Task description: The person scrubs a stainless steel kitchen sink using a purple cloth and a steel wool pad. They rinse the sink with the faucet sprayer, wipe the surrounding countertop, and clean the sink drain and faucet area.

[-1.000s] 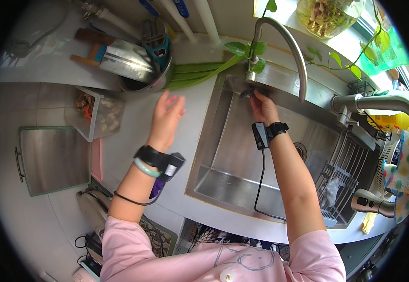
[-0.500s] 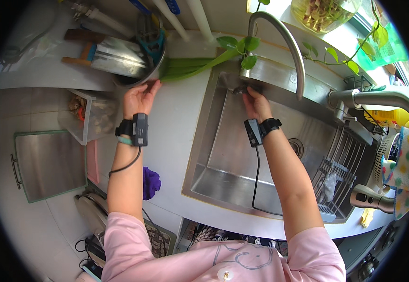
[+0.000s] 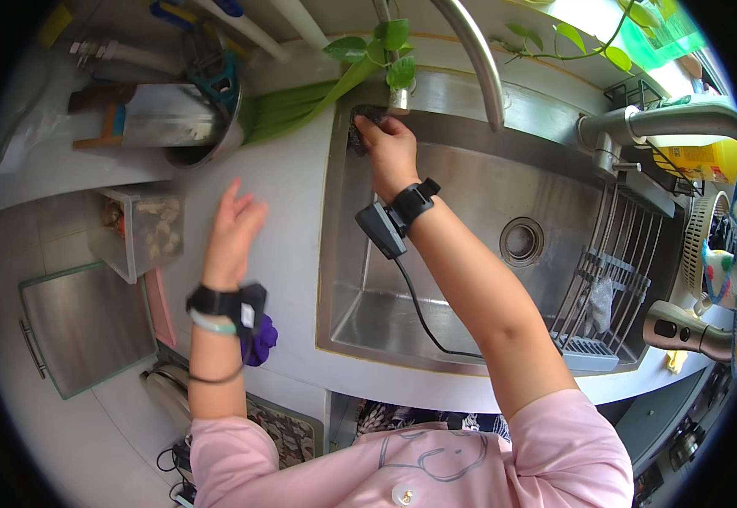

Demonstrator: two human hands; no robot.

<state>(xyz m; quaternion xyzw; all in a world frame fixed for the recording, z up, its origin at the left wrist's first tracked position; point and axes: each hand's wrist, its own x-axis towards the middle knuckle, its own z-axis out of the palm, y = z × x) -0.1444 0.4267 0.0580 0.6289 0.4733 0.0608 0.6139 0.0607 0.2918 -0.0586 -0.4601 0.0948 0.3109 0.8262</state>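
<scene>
1. Looking down, we are seeing the right hand (image 3: 390, 151) reaching to the far left corner of the steel sink (image 3: 470, 212), just under the base of the curved faucet (image 3: 470, 59).
2. Its fingers (image 3: 370, 129) are curling together and closing on a small dark thing (image 3: 358, 127) that is sitting against the sink's back wall at the rim; what kind of thing it is, we cannot tell, since the hand is covering most of it.
3. The right wrist is wearing a black band with a dark box (image 3: 383, 229), and a black cable (image 3: 423, 313) is trailing from it down across the basin.
4. The left hand (image 3: 233, 233) is hovering over the white counter (image 3: 292, 195) to the left of the sink, holding nothing; its fingers (image 3: 235, 196) are stretched out and lying close together, pointing away from us.
5. That wrist is carrying a black band too, with a pale bangle beside it and something purple (image 3: 260, 337) just beneath.
6. Beyond the left hand, a metal bowl (image 3: 216, 144) is resting near the wall with a flat steel blade (image 3: 165, 118) lying across it.
7. Long green stalks (image 3: 297, 106) are running between the bowl and the sink corner, and a leafy plant (image 3: 385, 46) is hanging above the right hand.
8. A clear box (image 3: 140, 229) with pale pieces is sitting just left of the left hand.
9. A wire rack (image 3: 605, 288) is leaning on the sink's right side, well apart from both hands, past the round drain (image 3: 521, 241).
</scene>
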